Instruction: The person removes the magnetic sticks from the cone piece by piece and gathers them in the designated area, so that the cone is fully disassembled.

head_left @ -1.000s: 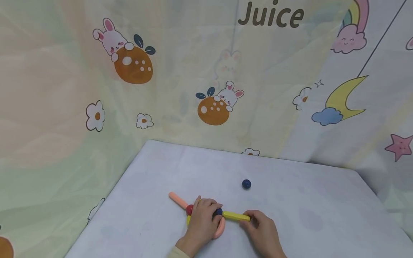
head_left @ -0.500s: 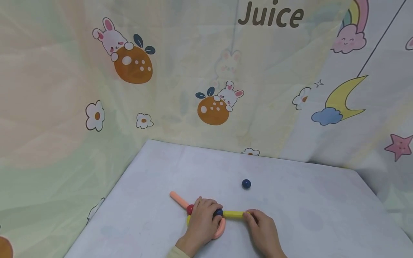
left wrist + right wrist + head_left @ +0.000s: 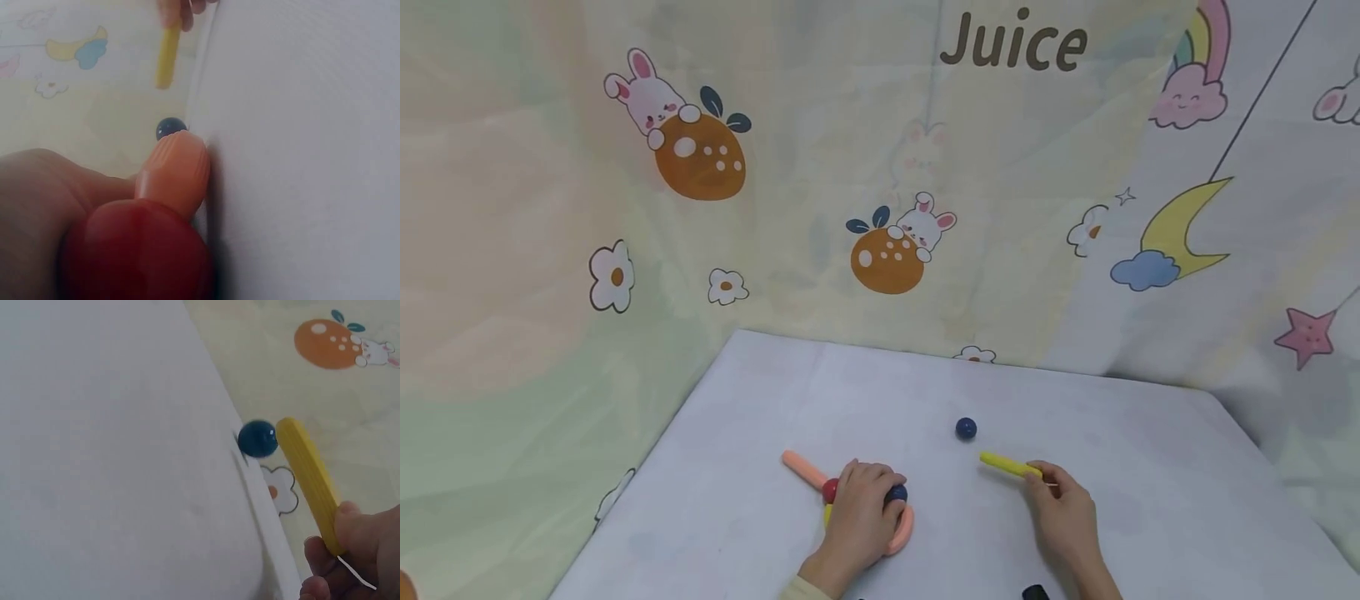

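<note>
Yellow stick (image 3: 1009, 464) — straight and slim, bright even yellow, rounded at its free end, fine grooves running lengthwise in the right wrist view. Right hand (image 3: 1066, 508) has it by one end, thumb and fingertips closed together in a pinch, the rest of its length sticking out bare. It is raised off the white table (image 3: 1120, 467), tilted, free end pointing towards a loose dark blue ball (image 3: 966, 428). Ball glossy, small highlight on top, resting on the table near the stick; head view shows a gap between the two.

Left hand (image 3: 863, 517) lies over a cluster of pieces, fingers bent down around it; the exact grip underneath is hidden. A second blue ball (image 3: 896, 494) shows between forefinger and thumb. Below that, a curved peach piece (image 3: 905, 532), smooth, partly covered. On the hand's other side a shiny red ball (image 3: 831, 490), with a straight peach stick (image 3: 803, 469) running outward from it and a sliver of a yellow piece (image 3: 828, 514) just below. Left wrist view: ridged peach surface against the red ball — which peach piece, cannot tell.
</note>
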Tool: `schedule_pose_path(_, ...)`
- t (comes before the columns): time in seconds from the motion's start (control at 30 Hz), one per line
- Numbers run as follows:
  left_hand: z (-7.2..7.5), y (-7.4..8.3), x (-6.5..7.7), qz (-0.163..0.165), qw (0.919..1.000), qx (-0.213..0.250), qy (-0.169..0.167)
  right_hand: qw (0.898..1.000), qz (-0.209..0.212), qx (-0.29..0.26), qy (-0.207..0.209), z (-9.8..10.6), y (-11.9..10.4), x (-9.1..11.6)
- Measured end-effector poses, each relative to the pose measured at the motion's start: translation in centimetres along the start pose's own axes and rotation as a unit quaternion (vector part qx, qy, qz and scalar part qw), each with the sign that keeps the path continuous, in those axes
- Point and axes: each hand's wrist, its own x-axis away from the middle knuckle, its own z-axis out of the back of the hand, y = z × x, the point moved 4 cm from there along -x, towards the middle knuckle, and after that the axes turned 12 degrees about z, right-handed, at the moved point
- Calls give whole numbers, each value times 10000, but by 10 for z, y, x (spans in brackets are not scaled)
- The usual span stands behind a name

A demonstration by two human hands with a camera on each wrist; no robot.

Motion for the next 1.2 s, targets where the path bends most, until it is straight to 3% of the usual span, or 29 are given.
schedule_pose_path(0.13, 0, -1, 0, 35, 10000, -40, -22, 9992, 254, 318, -25, 15, 13, -23)
schedule_pose_path(0.27, 0, -2, 0, 74, 9999, -73, -60, 9959, 560, 588, -387, 24, 25, -43)
schedule_pose_path(0.57, -1, -2, -1, 237, 9995, -12, -187, 9822, 1237, 869, -1116, 23, 32, -76)
schedule_pose_path(0.83, -4, -3, 0, 173, 9997, -36, -148, 9777, 1264, 1018, -1335, 20, 35, -85)
schedule_pose_path(1.2, -2, -1, 0, 170, 9997, -90, -119, 9811, 1246, 1004, -1089, 17, 41, -84)
